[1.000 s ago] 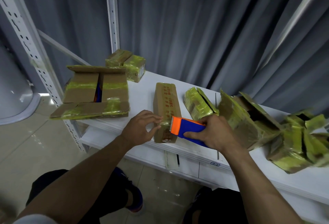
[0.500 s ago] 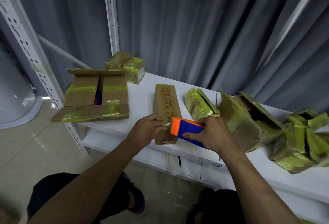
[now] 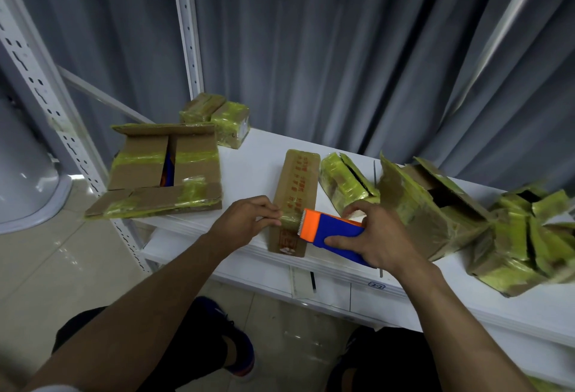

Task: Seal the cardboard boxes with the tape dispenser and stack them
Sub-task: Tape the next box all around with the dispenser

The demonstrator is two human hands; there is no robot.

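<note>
A long narrow cardboard box (image 3: 298, 186) with red print lies on the white shelf (image 3: 258, 155), its near end at the front edge. My right hand (image 3: 378, 239) grips the blue and orange tape dispenser (image 3: 333, 231) just right of the box, its toothed orange end over the box's near part. My left hand (image 3: 249, 220) pinches the clear tape end (image 3: 289, 220) pulled from the dispenser, holding it across the box top.
A flat open box (image 3: 161, 170) with yellow tape hangs over the shelf's left end. Two small taped boxes (image 3: 217, 117) stand at the back. A taped packet (image 3: 345, 183) and crumpled open boxes (image 3: 435, 204) crowd the right side. Grey curtains hang behind.
My left hand has closed onto the tape end at the dispenser's teeth. The right hand shifted slightly right with the dispenser, stretching a short strip of tape across the box.
</note>
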